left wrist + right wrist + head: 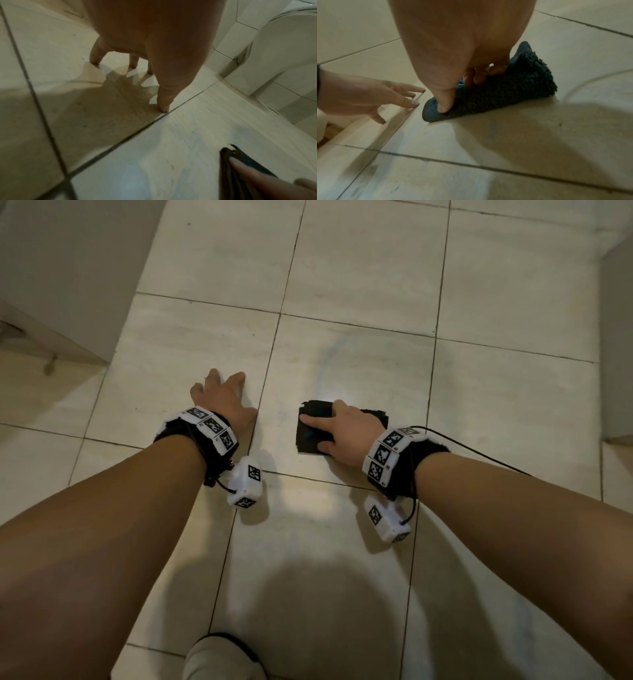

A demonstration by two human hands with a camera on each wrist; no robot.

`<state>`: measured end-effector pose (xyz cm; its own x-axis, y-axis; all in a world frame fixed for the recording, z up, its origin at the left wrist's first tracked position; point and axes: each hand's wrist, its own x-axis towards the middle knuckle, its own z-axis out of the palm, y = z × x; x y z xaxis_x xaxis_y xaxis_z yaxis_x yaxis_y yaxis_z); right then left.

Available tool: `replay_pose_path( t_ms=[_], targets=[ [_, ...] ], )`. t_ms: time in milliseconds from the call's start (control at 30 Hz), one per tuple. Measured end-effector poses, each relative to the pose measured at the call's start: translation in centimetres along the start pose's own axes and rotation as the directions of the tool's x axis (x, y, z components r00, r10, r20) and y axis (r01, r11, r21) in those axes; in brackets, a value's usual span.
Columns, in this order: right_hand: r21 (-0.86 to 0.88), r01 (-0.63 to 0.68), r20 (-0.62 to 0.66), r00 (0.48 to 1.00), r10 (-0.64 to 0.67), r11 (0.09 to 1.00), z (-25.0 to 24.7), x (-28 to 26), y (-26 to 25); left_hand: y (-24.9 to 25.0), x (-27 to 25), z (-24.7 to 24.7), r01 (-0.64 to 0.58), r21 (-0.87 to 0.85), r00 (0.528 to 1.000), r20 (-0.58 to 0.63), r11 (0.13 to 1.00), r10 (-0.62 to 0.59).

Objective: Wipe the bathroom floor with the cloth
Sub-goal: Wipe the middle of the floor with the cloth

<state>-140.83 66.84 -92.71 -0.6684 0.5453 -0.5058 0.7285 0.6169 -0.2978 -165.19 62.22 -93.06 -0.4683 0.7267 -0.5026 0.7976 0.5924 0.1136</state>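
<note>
A dark blue-grey folded cloth (310,436) (513,88) lies flat on the pale tiled floor (359,268). My right hand (337,426) (453,40) rests on top of it and presses it down, with the thumb on its near edge and the fingers across its top. To the left of the cloth, my left hand (222,395) (154,40) props on the tile with spread fingertips and holds nothing. The cloth's edge (228,169) shows low at the right of the left wrist view.
A curved damp streak (329,361) marks the tile beyond the cloth. A white cabinet base (51,268) stands at the left and a wall edge (616,337) at the right. A toilet base (283,54) stands ahead. My slippered foot (219,659) is at the bottom.
</note>
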Motion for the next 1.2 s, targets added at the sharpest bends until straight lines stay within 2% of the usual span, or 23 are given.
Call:
replay_pose_path(
  t_ms=[233,400,567,800,967,1067,1200],
  targets=[
    [0.024,-0.041,-0.098,0.994,0.044,0.999,0.7,0.7,-0.1,-0.4,0.0,-0.4,-0.003,-0.085,0.999,-0.046,0.996,-0.001],
    [0.113,-0.155,-0.163,0.971,0.172,0.981,-1.6,3.9,2.7,-1.3,1.4,-0.4,0.052,0.020,0.999,-0.010,0.998,-0.052],
    [0.179,-0.275,-0.169,0.937,0.305,0.945,-4.6,7.0,5.8,-1.6,2.5,0.2,0.027,0.079,1.000,0.011,0.997,-0.027],
    [0.251,-0.366,-0.192,0.888,0.417,0.896,-8.1,10.5,7.3,-1.9,2.7,0.7,0.007,0.088,1.000,0.010,0.996,-0.008],
    [0.197,-0.331,-0.189,0.911,0.367,0.923,-8.1,10.1,6.7,-1.8,2.9,0.7,0.014,0.068,1.000,0.012,0.998,-0.014],
    [0.135,-0.260,-0.125,0.953,0.277,0.956,-7.6,8.6,5.3,-1.4,2.6,0.3,0.015,0.075,1.000,0.016,0.997,-0.016],
    [0.009,-0.123,-0.092,0.988,0.123,0.992,-3.9,5.6,1.7,-1.3,2.4,0.0,0.010,0.106,1.000,-0.004,0.994,-0.010]
  ],
)
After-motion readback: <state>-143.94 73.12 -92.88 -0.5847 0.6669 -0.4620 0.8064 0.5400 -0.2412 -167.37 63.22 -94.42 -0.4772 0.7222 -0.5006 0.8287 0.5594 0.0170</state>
